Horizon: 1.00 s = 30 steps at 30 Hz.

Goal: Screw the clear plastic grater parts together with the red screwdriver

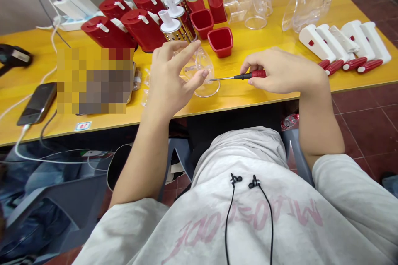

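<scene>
From afar, I hold the left hand (174,74) wide by the clear part (207,64) near the table edge (231,98), contact unclear | right hand (280,68) grips the screwdriver (258,74), probably for fine control | red cups (221,43) behind, likely for reach.

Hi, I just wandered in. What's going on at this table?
A person sits at a yellow table, working with bare hands. The right hand grips a red-and-black screwdriver, its tip pointing left toward a clear plastic part on the table. The left hand is spread beside that part; I can't tell whether its fingers touch it. Beyond stand red housings and metal drums, with white handles off to the right.
</scene>
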Motion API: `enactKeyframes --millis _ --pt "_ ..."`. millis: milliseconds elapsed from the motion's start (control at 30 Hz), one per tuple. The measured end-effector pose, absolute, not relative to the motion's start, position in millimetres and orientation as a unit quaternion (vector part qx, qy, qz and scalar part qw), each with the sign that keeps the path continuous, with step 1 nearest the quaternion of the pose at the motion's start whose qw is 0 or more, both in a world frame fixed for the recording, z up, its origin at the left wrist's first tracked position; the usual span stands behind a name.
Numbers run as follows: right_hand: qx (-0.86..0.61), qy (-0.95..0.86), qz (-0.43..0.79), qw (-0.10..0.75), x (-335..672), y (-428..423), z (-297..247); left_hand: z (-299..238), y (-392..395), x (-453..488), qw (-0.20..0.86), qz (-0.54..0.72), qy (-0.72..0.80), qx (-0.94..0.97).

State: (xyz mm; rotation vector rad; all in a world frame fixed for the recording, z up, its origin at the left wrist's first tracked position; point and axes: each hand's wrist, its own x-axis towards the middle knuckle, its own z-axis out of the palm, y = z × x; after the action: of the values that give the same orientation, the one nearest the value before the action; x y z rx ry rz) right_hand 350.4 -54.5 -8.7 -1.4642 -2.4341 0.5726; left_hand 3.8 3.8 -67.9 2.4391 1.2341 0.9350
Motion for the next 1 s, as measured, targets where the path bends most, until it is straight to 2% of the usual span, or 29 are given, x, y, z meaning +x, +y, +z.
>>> enactKeyframes --millis 433,667,1000 --pt "-0.499 -0.832 0.193 0.148 350 -49 -14 -64 -2 9 0.104 0.336 0.448 0.822" --pt "-0.505 -0.833 0.188 0.122 349 -52 -12 -54 -17 19 0.068 0.308 0.485 0.816" --pt "-0.491 -0.836 0.198 0.143 353 -48 -17 -65 -8 17 0.036 0.309 0.485 0.817"
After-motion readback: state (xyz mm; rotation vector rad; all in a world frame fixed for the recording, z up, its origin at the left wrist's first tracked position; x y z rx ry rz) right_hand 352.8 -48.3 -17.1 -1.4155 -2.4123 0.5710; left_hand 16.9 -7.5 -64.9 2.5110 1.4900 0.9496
